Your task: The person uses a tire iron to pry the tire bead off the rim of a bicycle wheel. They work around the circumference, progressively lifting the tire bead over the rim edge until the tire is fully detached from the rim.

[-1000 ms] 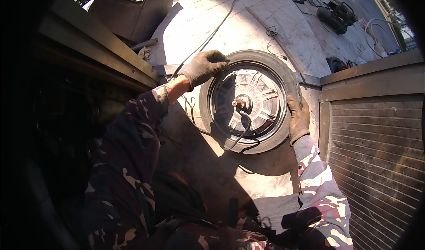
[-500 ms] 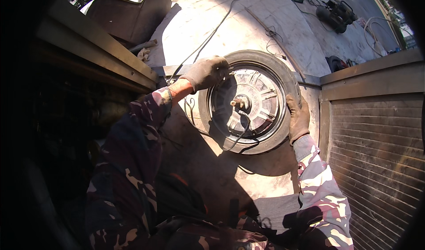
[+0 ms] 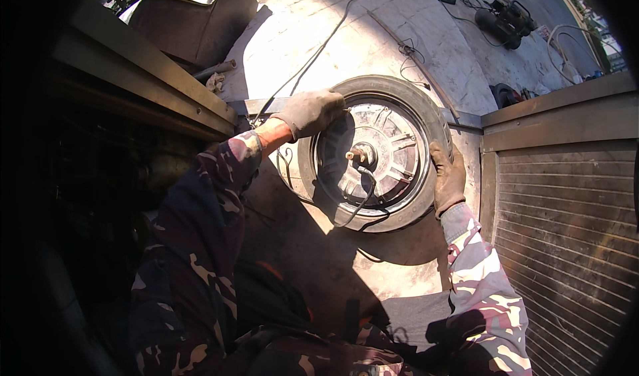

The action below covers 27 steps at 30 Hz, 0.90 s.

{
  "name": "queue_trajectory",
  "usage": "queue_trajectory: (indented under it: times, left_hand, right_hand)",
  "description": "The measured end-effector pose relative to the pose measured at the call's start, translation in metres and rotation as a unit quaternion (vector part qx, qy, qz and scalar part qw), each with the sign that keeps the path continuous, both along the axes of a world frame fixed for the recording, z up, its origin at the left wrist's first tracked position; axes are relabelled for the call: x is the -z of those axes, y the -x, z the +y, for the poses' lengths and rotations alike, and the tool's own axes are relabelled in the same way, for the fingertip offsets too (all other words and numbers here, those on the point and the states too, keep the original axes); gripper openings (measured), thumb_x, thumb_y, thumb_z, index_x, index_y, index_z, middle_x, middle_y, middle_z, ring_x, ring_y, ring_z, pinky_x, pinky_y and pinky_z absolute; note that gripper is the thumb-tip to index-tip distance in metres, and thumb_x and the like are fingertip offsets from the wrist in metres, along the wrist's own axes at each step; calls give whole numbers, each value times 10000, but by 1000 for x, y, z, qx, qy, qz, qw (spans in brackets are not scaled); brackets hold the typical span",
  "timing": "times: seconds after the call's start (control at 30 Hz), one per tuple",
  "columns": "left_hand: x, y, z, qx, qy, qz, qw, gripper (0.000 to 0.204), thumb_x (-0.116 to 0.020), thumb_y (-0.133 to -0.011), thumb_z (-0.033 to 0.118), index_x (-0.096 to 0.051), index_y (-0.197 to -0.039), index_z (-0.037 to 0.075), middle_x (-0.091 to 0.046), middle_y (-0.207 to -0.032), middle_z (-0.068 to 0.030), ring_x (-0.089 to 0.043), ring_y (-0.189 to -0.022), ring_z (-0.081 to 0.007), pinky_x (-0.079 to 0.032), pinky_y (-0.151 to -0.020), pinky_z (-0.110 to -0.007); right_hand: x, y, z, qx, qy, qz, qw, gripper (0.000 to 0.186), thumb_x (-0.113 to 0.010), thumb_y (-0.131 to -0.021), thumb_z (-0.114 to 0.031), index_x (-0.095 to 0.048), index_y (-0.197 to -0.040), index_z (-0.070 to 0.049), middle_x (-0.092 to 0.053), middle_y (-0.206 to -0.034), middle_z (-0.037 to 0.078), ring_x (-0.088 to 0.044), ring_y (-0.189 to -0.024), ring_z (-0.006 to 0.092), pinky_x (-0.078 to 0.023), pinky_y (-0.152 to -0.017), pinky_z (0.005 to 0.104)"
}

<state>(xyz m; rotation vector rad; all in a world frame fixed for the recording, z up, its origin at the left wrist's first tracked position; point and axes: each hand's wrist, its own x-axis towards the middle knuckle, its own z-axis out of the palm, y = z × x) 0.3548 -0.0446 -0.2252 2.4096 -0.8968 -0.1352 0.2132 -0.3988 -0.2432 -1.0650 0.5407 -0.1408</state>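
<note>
A hub-motor wheel (image 3: 399, 143) with a black tyre lies flat on the floor in front of me. From its silver centre a threaded axle stub (image 3: 356, 155) sticks up, and a black cable (image 3: 368, 193) curves from there over the near rim. My left hand (image 3: 313, 113), in a brownish work glove, is closed at the wheel's upper left edge; its curled fingers hide whatever they pinch. Against the right side of the tyre, my gloved right hand (image 3: 450, 178) grips with its fingers bent over the edge.
A slatted metal panel (image 3: 566, 223) stands close on the right, and a metal beam (image 3: 153, 69) runs along the left. Beyond the wheel lie a long thin rod (image 3: 426, 73), a black cable (image 3: 326, 43) and a dark compressor-like machine (image 3: 506, 24). A brown box-like piece (image 3: 193, 26) sits far left.
My left hand has rolled slightly at the rim, its fingers tucking further out of sight. The right hand and the wheel stay in place.
</note>
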Motion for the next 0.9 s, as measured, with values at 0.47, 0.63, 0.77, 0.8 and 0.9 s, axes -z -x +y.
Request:
queue_trajectory:
  times: [0.47,0.63,0.77,0.8,0.9]
  left_hand:
    - [-14,-7,-8,56,-61,-69,994,141,-710,-991,241,-709,-1017,102,-699,-980,-155,-721,-931,-409,-574,-787,-508]
    - [-8,-7,-5,23,-4,-26,999,160,-701,-1011,247,-716,-1064,96,-710,-1024,-176,-713,-975,-422,-568,-831,-509]
    - [-6,-6,-3,16,-3,-18,1000,168,-692,-1021,244,-719,-1094,96,-710,-1043,-181,-711,-986,-425,-566,-838,-508]
    - [-6,-6,-3,16,-2,-20,1000,168,-690,-1022,242,-720,-1100,96,-710,-1044,-180,-711,-985,-425,-566,-834,-508]
    - [-4,-4,-1,25,-10,-29,999,162,-684,-1024,235,-725,-1106,102,-707,-1043,-173,-712,-975,-423,-568,-821,-506]
  right_hand:
    - [-4,1,1,3,4,2,1000,611,-659,-996,136,-426,-1556,70,-672,-1347,214,-734,-1166,274,-630,-1038,360]
    - [-9,2,7,22,10,10,1000,630,-658,-991,144,-412,-1567,76,-655,-1374,223,-729,-1186,287,-622,-1059,363]
    - [-9,1,5,28,-12,22,999,633,-651,-994,146,-401,-1573,80,-652,-1379,229,-725,-1201,292,-622,-1055,364]
    - [-8,1,4,31,-22,20,999,634,-651,-995,146,-399,-1573,80,-654,-1376,229,-725,-1203,292,-623,-1053,365]
    - [-4,1,1,28,-8,29,999,636,-653,-995,144,-397,-1573,78,-664,-1363,229,-726,-1205,292,-624,-1049,370]
